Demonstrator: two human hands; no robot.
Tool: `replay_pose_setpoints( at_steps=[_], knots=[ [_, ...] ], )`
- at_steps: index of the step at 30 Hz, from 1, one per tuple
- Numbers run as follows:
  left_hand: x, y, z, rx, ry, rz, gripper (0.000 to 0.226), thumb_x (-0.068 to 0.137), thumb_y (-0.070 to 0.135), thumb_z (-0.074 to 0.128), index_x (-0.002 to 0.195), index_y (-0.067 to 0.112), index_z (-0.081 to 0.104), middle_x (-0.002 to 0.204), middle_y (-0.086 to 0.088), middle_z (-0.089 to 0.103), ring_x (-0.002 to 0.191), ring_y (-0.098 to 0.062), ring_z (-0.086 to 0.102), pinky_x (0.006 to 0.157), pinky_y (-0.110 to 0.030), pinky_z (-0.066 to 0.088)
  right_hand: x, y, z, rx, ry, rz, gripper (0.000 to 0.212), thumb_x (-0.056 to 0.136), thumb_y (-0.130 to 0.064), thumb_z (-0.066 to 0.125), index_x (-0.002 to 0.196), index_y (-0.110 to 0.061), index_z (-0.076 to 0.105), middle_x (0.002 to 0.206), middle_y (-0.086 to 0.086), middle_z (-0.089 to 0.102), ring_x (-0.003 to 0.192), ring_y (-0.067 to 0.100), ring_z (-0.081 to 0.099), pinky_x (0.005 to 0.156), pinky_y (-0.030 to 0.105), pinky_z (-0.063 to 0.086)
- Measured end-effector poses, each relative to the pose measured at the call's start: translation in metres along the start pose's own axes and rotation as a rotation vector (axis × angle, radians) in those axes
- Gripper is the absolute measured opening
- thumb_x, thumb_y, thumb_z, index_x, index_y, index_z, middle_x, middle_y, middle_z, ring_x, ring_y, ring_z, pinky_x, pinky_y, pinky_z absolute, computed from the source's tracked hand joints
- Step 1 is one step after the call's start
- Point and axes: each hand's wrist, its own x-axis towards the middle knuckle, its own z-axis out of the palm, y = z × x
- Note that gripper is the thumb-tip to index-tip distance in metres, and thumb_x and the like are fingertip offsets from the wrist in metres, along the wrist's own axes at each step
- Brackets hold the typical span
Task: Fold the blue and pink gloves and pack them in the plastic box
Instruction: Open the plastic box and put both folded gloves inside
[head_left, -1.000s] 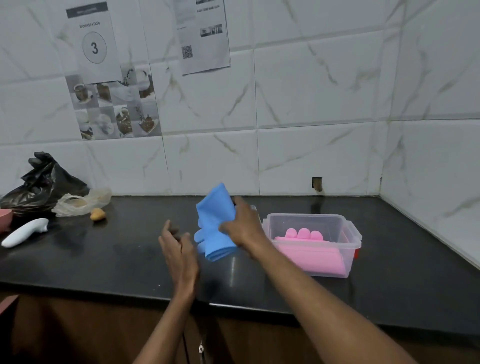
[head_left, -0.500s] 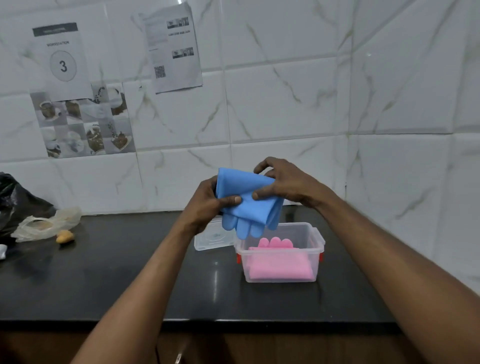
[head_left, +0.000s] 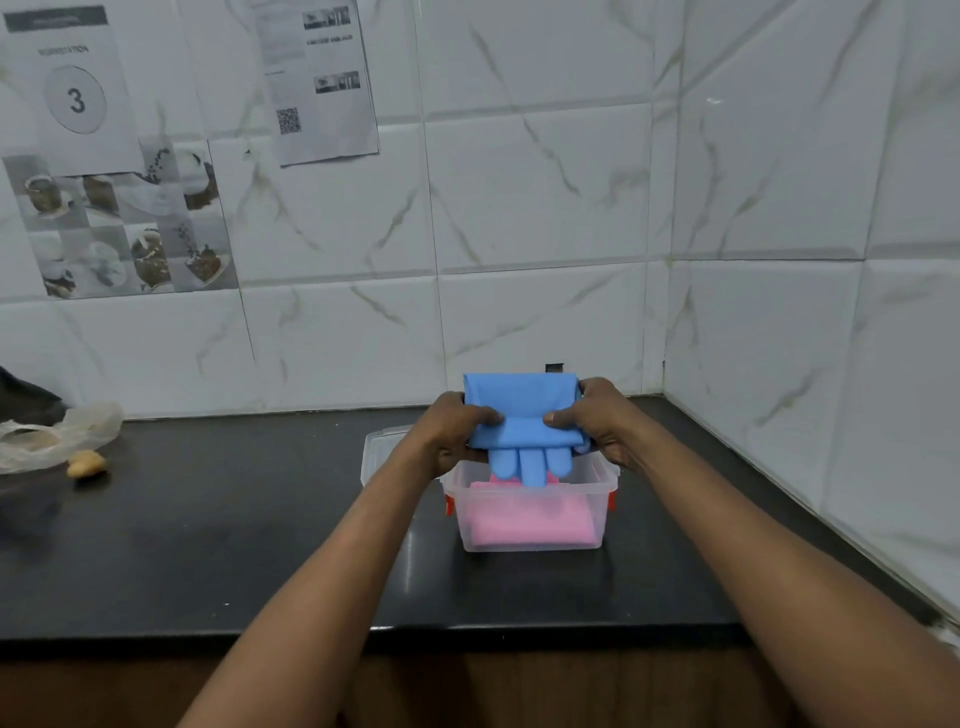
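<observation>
The folded blue gloves (head_left: 522, 413) hang in the air just above the clear plastic box (head_left: 530, 540), their fingers pointing down into its opening. My left hand (head_left: 449, 431) grips the fold's left side and my right hand (head_left: 597, 423) grips its right side, thumbs pressed on the front. The folded pink gloves (head_left: 530, 522) lie flat inside the box, on the black counter (head_left: 234, 545).
The box's clear lid (head_left: 384, 452) lies on the counter just left of the box, behind my left arm. A crumpled clear plastic bag (head_left: 52, 434) and a small yellowish lump (head_left: 85, 463) sit at the far left. Tiled walls close the back and right.
My left hand joined my right on the blue gloves. Both hands carried them to the right and lowered them over the box.
</observation>
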Motion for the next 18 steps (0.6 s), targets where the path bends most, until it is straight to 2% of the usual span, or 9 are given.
replay_pose_setpoints(
  at_steps=[3, 6, 8, 9, 11, 14, 15, 16, 18],
  knots=[
    [0.000, -0.011, 0.006, -0.014, 0.058, -0.053, 0.029, 0.089, -0.002, 0.059, 0.118, -0.004, 0.058, 0.113, -0.023, 0.065, 0.094, -0.036, 0.067, 0.070, -0.050, 0.058, 0.005, 0.010, 0.006, -0.083, 0.024, 0.070, 0.022, 0.081, 0.002, 0.073, 0.094, -0.001, 0.056, 0.087, 0.017, 0.062, 0.070, 0.025, 0.063, 0.054, 0.032, 0.050],
    [-0.003, -0.018, 0.013, 0.120, 0.106, -0.119, 0.024, 0.090, -0.002, 0.058, 0.114, -0.004, 0.057, 0.111, -0.026, 0.063, 0.090, -0.037, 0.066, 0.057, -0.043, 0.059, 0.005, 0.017, 0.009, -0.249, -0.009, 0.134, 0.028, 0.080, -0.002, 0.073, 0.095, 0.000, 0.050, 0.082, 0.017, 0.053, 0.064, 0.024, 0.054, 0.051, 0.030, 0.046],
    [-0.004, -0.017, 0.015, 0.242, 0.126, -0.168, 0.014, 0.089, 0.000, 0.055, 0.102, -0.003, 0.056, 0.100, -0.025, 0.062, 0.078, -0.036, 0.064, 0.049, -0.035, 0.057, 0.002, 0.019, 0.012, -0.330, -0.024, 0.140, 0.035, 0.079, -0.008, 0.071, 0.102, -0.005, 0.045, 0.085, 0.013, 0.051, 0.063, 0.022, 0.052, 0.052, 0.031, 0.046],
    [-0.004, -0.016, 0.017, 0.300, 0.128, -0.191, 0.006, 0.087, 0.001, 0.053, 0.093, -0.001, 0.055, 0.091, -0.022, 0.060, 0.070, -0.033, 0.063, 0.045, -0.031, 0.055, 0.000, 0.020, 0.014, -0.365, -0.023, 0.124, 0.041, 0.077, -0.012, 0.070, 0.109, -0.008, 0.044, 0.092, 0.012, 0.053, 0.070, 0.024, 0.057, 0.056, 0.033, 0.050],
    [-0.006, -0.014, 0.020, 0.412, 0.136, -0.212, 0.009, 0.084, 0.002, 0.048, 0.076, 0.005, 0.051, 0.077, -0.016, 0.054, 0.058, -0.028, 0.057, 0.043, -0.024, 0.049, -0.005, 0.021, 0.018, -0.459, 0.003, 0.071, 0.043, 0.076, -0.020, 0.064, 0.114, -0.015, 0.045, 0.103, 0.010, 0.057, 0.080, 0.024, 0.062, 0.063, 0.034, 0.055],
    [-0.004, -0.018, 0.027, 0.606, 0.123, -0.121, 0.027, 0.091, 0.008, 0.042, 0.066, 0.015, 0.045, 0.093, -0.016, 0.057, 0.080, -0.031, 0.056, 0.064, -0.028, 0.051, -0.008, 0.022, 0.024, -0.631, 0.020, -0.010, 0.035, 0.079, -0.025, 0.055, 0.110, -0.012, 0.048, 0.099, 0.009, 0.060, 0.072, 0.019, 0.056, 0.057, 0.030, 0.049],
    [-0.004, -0.021, 0.029, 0.720, 0.119, -0.086, 0.029, 0.094, 0.008, 0.039, 0.066, 0.013, 0.047, 0.101, -0.020, 0.060, 0.089, -0.036, 0.058, 0.069, -0.030, 0.050, -0.009, 0.022, 0.025, -0.687, 0.014, -0.022, 0.034, 0.080, -0.025, 0.054, 0.111, -0.010, 0.048, 0.098, 0.009, 0.060, 0.072, 0.019, 0.055, 0.055, 0.029, 0.047],
    [-0.002, -0.023, 0.032, 0.854, 0.126, -0.070, 0.029, 0.094, 0.006, 0.036, 0.072, 0.005, 0.054, 0.108, -0.024, 0.063, 0.099, -0.040, 0.058, 0.072, -0.032, 0.048, -0.009, 0.022, 0.027, -0.743, 0.004, -0.028, 0.034, 0.081, -0.025, 0.053, 0.111, -0.009, 0.049, 0.099, 0.010, 0.060, 0.074, 0.020, 0.055, 0.056, 0.029, 0.046],
    [-0.002, -0.027, 0.039, 1.065, 0.142, -0.060, 0.032, 0.093, 0.004, 0.034, 0.100, -0.006, 0.064, 0.121, -0.025, 0.062, 0.112, -0.039, 0.058, 0.088, -0.036, 0.047, -0.010, 0.023, 0.032, -0.867, -0.019, -0.038, 0.035, 0.082, -0.024, 0.052, 0.113, -0.007, 0.051, 0.107, 0.015, 0.061, 0.084, 0.026, 0.058, 0.062, 0.030, 0.043]
  ],
)
